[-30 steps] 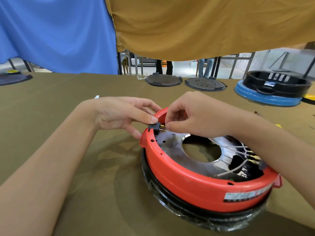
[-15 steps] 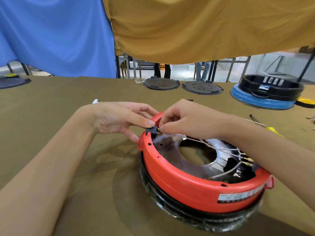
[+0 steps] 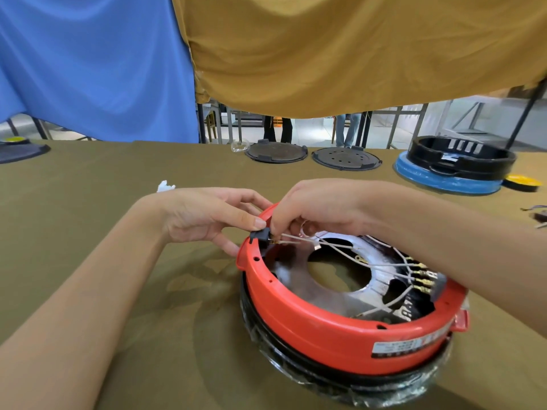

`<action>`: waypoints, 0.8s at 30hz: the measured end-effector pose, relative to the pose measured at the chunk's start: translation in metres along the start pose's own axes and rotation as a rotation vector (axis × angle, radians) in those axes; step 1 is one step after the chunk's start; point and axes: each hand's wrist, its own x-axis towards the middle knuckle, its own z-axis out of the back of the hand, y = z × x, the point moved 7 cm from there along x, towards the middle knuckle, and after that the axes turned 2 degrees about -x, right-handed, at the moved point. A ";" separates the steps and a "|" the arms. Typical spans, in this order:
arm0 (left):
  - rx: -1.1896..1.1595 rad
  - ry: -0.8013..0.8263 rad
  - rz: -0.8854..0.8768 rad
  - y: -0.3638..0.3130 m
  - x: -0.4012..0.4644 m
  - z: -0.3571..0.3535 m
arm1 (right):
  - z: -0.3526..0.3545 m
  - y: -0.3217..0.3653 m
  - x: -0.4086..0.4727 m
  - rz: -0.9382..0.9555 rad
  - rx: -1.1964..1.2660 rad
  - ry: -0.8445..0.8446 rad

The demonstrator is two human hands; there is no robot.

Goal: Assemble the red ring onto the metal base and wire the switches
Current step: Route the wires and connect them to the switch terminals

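the red ring [image 3: 319, 329] sits in the lower right of the frame on the olive-covered bench [image 3: 88, 208], seated around a metal base [image 3: 299, 279] with a round hole in its middle; a black rim wrapped in clear film [image 3: 310, 377] shows under the ring.

at the ring's upper left edge, near the centre of the frame, a small black switch [image 3: 260, 234] is set in the ring wall. the left hand [image 3: 204, 214] comes in from the lower left; its grip is pressed together on the switch, the thumb tip on top of it and a finger under the ring's outer edge, the other fingers loosely curled. the right hand [image 3: 319, 205] reaches in from the right edge, its grip pinched shut on the ends of the white wires [image 3: 334, 247] just beside the switch's brass terminals. whether a wire end is touching a terminal cannot be told.

the wires run across the base to a row of brass connectors [image 3: 420, 276] at the ring's right inner side.

along the far edge of the bench lie two dark round plates [image 3: 276, 152], and at the upper right a black ring on a blue base [image 3: 455, 170]. a white scrap [image 3: 165, 186] lies left of the left wrist. blue cloth [image 3: 88, 63] and mustard cloth [image 3: 355, 51] hang behind.
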 end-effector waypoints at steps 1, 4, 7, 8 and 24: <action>0.002 -0.002 -0.001 0.000 0.000 0.000 | 0.001 0.000 0.001 -0.002 0.000 0.001; 0.006 -0.003 -0.001 -0.001 -0.001 -0.001 | 0.001 0.000 0.002 -0.005 0.001 0.011; 0.004 -0.004 -0.007 -0.001 0.000 -0.001 | 0.002 0.000 0.003 -0.006 -0.012 0.007; 0.001 -0.004 -0.007 -0.001 0.000 -0.001 | 0.002 0.000 0.003 -0.004 -0.014 0.006; -0.011 0.023 -0.010 -0.003 -0.001 -0.003 | 0.000 0.000 -0.002 -0.050 0.031 0.005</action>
